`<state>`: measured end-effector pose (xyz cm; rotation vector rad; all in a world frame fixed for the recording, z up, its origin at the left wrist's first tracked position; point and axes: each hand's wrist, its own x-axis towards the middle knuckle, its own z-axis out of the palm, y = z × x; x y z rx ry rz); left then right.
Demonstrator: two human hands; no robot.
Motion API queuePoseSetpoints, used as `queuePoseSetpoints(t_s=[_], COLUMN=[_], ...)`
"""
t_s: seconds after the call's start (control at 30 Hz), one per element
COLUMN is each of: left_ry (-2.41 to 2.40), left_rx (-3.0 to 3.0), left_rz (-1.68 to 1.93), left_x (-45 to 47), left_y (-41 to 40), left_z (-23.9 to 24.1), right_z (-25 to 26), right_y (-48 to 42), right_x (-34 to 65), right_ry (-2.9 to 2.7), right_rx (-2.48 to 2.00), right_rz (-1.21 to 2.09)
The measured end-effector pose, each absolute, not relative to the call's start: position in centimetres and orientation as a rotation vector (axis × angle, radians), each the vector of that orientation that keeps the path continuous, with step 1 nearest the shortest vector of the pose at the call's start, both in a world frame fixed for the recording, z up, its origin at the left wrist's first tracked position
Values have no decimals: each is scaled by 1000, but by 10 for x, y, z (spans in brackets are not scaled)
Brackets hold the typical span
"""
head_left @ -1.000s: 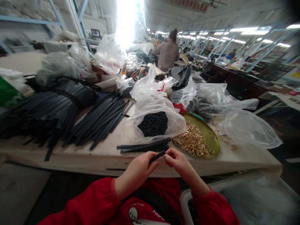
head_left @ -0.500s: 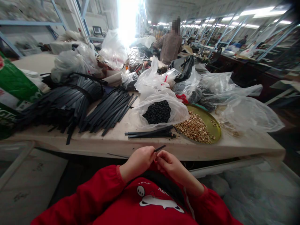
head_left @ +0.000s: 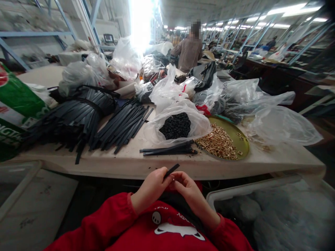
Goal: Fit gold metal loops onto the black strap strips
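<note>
Below the table's front edge, my left hand [head_left: 151, 186] is closed around a black strap [head_left: 172, 169], whose flat end sticks out up and to the right past the thumb. Right beside it, my right hand [head_left: 188, 190] is closed in a pinch, its fingertips meeting those of the left. A tiny glint shows between the fingertips, too small to name. On the table ahead lie a short stack of black straps [head_left: 167, 150], an open plastic bag of small black pieces [head_left: 176, 126] and a round tray [head_left: 239, 130] holding small gold buckles [head_left: 218, 141].
A large tied bundle of black straps [head_left: 70, 115] and a looser pile [head_left: 123, 122] cover the table's left side, near a green bag [head_left: 23, 101]. Clear plastic bags [head_left: 238, 94] crowd the back. A bin [head_left: 251, 190] stands below at right. A person [head_left: 190, 48] is farther off.
Both hands have shifted slightly left and closer together. More of the strap's flat face shows, and its tip sits farther left. The view has tilted a little.
</note>
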<state>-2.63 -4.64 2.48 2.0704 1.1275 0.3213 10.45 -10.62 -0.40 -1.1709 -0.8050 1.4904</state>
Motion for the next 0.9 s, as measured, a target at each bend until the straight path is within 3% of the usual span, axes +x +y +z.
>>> queuePoseSetpoints(t_s=[0.33, 0.63, 0.9], left_ry=[1141, 1118, 1010], left_rx=[1798, 1841, 1916], left_rz=[287, -11, -79], left_x=[1, 53, 53], left_y=[-6, 23, 25], left_z=[15, 13, 28], right_z=[-34, -39, -19], right_y=[-75, -55, -42], right_x=[132, 177, 197], right_ry=[-665, -816, 151], right_rx=[-1267, -1379, -893], right_rz=[1301, 1202, 1510])
